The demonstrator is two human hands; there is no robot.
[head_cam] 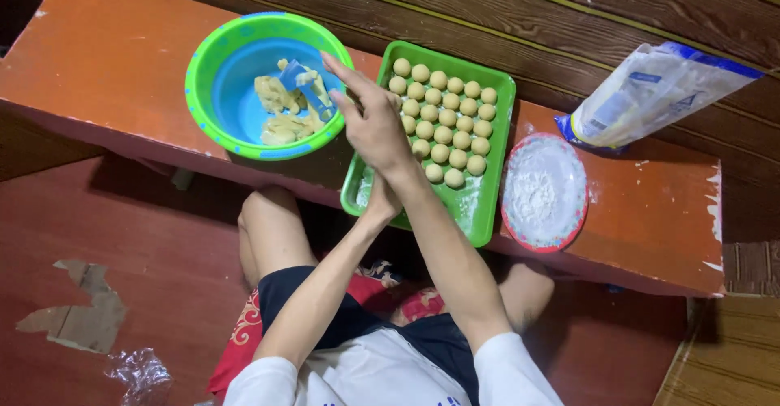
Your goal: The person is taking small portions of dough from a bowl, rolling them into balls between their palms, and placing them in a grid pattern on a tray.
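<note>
While our right hand [372,122] reaches with fingers spread, its grip open and empty, toward the round blue-and-green plastic bowl of yellow dough [268,85] on the orange wooden counter [106,57], our left hand [382,201] sits beneath that forearm at the green rectangular tray of dough balls [486,203]; whether its grip is closed we cannot tell.

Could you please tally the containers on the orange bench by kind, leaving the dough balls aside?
Green and blue bowl: 1
Green tray: 1
Red-rimmed plate of white powder: 1
Plastic bag: 1
Total: 4
</note>
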